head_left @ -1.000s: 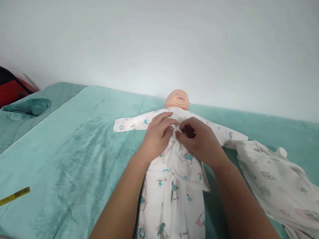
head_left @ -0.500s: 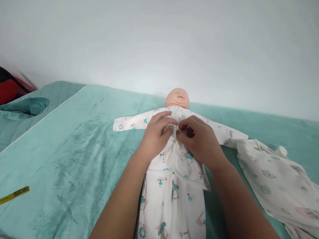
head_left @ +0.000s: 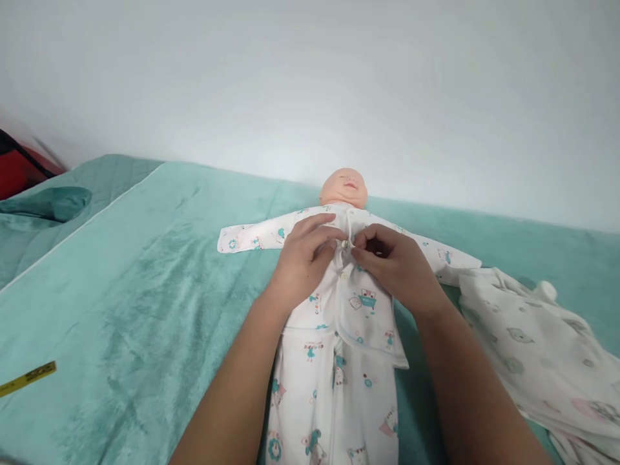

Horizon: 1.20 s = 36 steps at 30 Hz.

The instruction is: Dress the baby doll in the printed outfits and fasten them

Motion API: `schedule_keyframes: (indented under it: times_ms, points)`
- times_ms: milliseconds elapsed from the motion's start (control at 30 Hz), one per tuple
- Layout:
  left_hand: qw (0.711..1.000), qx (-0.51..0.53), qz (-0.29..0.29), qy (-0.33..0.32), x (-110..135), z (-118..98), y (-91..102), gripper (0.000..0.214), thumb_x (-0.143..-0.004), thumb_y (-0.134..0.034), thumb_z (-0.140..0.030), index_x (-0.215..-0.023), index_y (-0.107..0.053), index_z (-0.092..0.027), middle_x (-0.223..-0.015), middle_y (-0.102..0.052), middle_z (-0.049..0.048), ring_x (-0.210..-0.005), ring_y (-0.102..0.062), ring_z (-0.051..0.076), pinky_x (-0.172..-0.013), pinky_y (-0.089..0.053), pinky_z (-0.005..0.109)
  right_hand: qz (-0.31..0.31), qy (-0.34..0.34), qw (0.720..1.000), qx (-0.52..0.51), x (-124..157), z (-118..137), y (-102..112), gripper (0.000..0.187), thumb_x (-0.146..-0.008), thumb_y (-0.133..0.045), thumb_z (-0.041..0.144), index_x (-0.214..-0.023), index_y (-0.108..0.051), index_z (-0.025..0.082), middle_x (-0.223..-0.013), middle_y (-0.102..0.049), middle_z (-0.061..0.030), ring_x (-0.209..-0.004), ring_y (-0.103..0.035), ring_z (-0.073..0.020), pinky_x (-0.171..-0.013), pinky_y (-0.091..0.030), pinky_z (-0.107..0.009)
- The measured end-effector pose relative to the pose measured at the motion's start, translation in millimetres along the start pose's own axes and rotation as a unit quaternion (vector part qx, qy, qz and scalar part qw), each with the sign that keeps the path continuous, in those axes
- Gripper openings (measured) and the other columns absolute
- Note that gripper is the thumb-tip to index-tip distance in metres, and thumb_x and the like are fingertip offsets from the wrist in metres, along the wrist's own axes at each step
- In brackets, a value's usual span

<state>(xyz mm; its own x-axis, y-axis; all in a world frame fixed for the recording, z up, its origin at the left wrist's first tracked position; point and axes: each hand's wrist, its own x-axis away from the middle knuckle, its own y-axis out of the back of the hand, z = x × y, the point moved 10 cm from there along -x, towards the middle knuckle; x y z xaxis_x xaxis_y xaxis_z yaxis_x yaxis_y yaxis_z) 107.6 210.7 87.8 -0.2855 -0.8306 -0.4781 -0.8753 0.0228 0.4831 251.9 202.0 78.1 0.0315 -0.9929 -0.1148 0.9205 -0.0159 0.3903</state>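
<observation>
A baby doll (head_left: 345, 187) lies on its back, dressed in a white printed jacket (head_left: 317, 307) and matching trousers (head_left: 310, 400). Both sleeves stretch out to the sides. At the chest, my left hand (head_left: 307, 258) pinches the jacket's front edge by a small button (head_left: 345, 245). My right hand (head_left: 392, 261) pinches the opposite edge of the front opening between thumb and forefinger, lifting it slightly beside that button. Another button (head_left: 344, 276) shows just below. What lies under my fingertips is partly hidden.
A green plush cover (head_left: 159, 290) spreads beneath the doll, against a white wall (head_left: 310, 84). To the right lies a crumpled white printed garment (head_left: 527, 336). A yellow strip (head_left: 28, 378) is at the left edge, and a red object (head_left: 22, 171) stands at the far left.
My right hand has shifted slightly right, drawing the jacket edge with it, so a button and a gap now show between my hands. The left hand stays nearly in place.
</observation>
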Motion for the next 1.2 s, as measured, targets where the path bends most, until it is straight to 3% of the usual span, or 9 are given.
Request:
schedule_keyframes:
  times_ms: [233,367,433,567,667,767,867,1033,1200]
  points:
    - [0.997,0.042,0.016,0.057,1,2,1.0,0.008,-0.085,-0.067,-0.026,-0.09,-0.063,-0.023,-0.138,-0.058,0.0065,-0.135,-0.048,0.025,-0.114,-0.037,0.047,-0.024,-0.026,0.998,-0.049,-1,-10,3,0.01,-0.078,-0.065,0.027,-0.078,-0.057,0.021,-0.066,-0.048,0.0056,-0.059,-0.04,-0.0094,-0.055,-0.03,-0.025]
    - [0.984,0.106,0.124,0.069,6,1,-2.6,0.011,-0.088,-0.062,-0.021,-0.097,-0.066,-0.027,-0.151,-0.046,0.0025,-0.146,-0.035,0.024,-0.113,-0.039,0.045,-0.055,-0.024,0.998,0.029,7,7,14,0.013,-0.081,-0.063,0.032,-0.078,-0.056,0.022,-0.065,-0.053,0.0047,-0.058,-0.046,-0.0105,-0.053,-0.033,-0.025]
    - [0.974,0.124,0.174,0.082,10,1,-4.4,0.012,-0.087,-0.063,-0.023,-0.097,-0.067,-0.028,-0.156,-0.039,-0.0002,-0.15,-0.025,0.026,-0.105,-0.048,0.041,-0.008,-0.031,0.994,0.105,14,19,8,0.02,-0.084,-0.062,0.038,-0.074,-0.054,0.022,-0.063,-0.055,0.0039,-0.055,-0.047,-0.0113,-0.051,-0.033,-0.026]
    - [0.964,0.135,0.206,0.103,14,3,-5.8,0.011,-0.085,-0.063,-0.022,-0.092,-0.067,-0.028,-0.159,-0.033,-0.0032,-0.153,-0.016,0.028,-0.093,-0.055,0.037,0.126,-0.028,0.946,0.296,33,33,-22,0.03,-0.084,-0.061,0.041,-0.063,-0.052,0.022,-0.061,-0.057,0.0018,-0.053,-0.046,-0.0123,-0.047,-0.028,-0.027]
    - [0.965,0.132,0.205,0.1,13,2,-7.2,0.012,-0.083,-0.061,-0.018,-0.089,-0.067,-0.026,-0.159,-0.032,-0.0028,-0.152,-0.019,0.03,-0.093,-0.055,0.039,0.108,-0.017,0.911,0.398,39,39,-29,0.028,-0.084,-0.059,0.035,-0.062,-0.05,0.022,-0.064,-0.059,0.0008,-0.053,-0.046,-0.0131,-0.048,-0.026,-0.029]
    - [0.965,0.129,0.207,0.102,13,2,-8.5,0.011,-0.083,-0.06,-0.016,-0.085,-0.066,-0.025,-0.159,-0.032,-0.0028,-0.151,-0.021,0.03,-0.09,-0.056,0.038,0.09,-0.02,0.894,0.439,39,41,-34,0.024,-0.085,-0.054,0.029,-0.063,-0.047,0.022,-0.064,-0.059,0.0005,-0.051,-0.042,-0.0127,-0.047,-0.023,-0.029]
    - [0.965,0.123,0.209,0.104,13,1,-7.8,0.01,-0.083,-0.059,-0.017,-0.084,-0.066,-0.024,-0.159,-0.032,-0.0031,-0.151,-0.022,0.03,-0.088,-0.056,0.037,0.087,-0.028,0.896,0.435,37,39,-33,0.021,-0.083,-0.051,0.023,-0.063,-0.044,0.021,-0.064,-0.058,0.0004,-0.051,-0.039,-0.012,-0.047,-0.023,-0.029]
    - [0.963,0.123,0.214,0.105,13,1,-7.4,0.006,-0.085,-0.061,-0.022,-0.084,-0.066,-0.025,-0.159,-0.032,-0.0032,-0.151,-0.019,0.029,-0.086,-0.056,0.035,0.138,-0.003,0.922,0.363,31,34,-29,0.025,-0.081,-0.051,0.023,-0.06,-0.037,0.02,-0.056,-0.047,0.0032,-0.053,-0.036,-0.0109,-0.048,-0.024,-0.028]
    - [0.966,0.118,0.215,0.084,11,0,-8.1,0.004,-0.085,-0.064,-0.025,-0.085,-0.068,-0.025,-0.159,-0.032,-0.0023,-0.152,-0.018,0.03,-0.099,-0.052,0.042,0.218,0.02,0.94,0.261,30,30,-27,0.016,-0.08,-0.052,0.021,-0.064,-0.047,0.021,-0.06,-0.046,0.0046,-0.058,-0.037,-0.0107,-0.051,-0.029,-0.026]
